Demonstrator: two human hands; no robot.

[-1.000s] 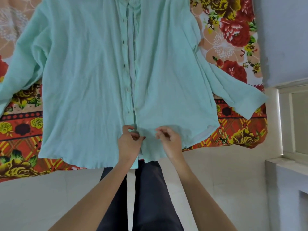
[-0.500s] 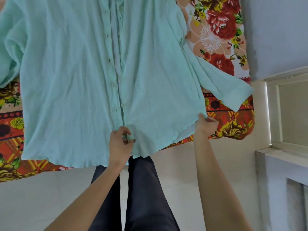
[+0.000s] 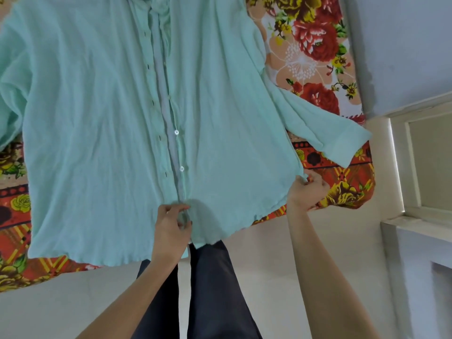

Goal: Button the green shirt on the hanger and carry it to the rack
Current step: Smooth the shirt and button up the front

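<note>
Moved out from the centre front, the right hand (image 3: 307, 192) pinches the side hem of the green shirt (image 3: 97, 118) while the left hand (image 3: 171, 228) pinches its front edges near the bottom.

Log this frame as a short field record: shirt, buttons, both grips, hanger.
shirt: green, spread front-up over floral sheet
buttons: two visible, both undone; lowest area hidden by hand
left grip: pinches front edges near hem
right grip: holds shirt's side edge
hanger: not visible
</note>
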